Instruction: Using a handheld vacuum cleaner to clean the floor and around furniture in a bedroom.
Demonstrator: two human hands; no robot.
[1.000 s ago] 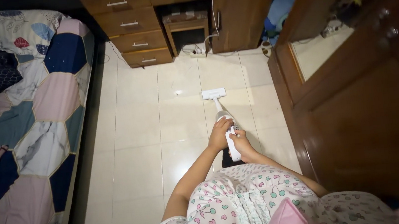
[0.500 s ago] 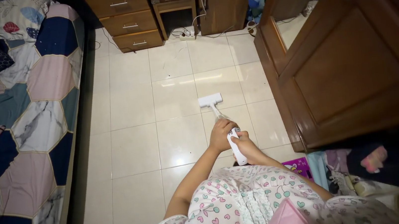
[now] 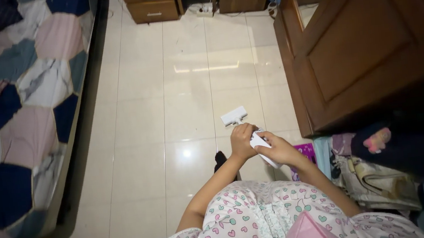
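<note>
Both hands point(image 3: 257, 143) grip white vac point(image 3: 247, 128) handle.

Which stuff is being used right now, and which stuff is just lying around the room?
In use:
- white handheld cleaning tool, flat head forward
- left hand, gripping its upper part
- right hand, gripping its lower part

Just lying about:
- patchwork bedcover at left
- wooden drawers at the far wall
- power strip on the floor
- cloth pile at right
</note>
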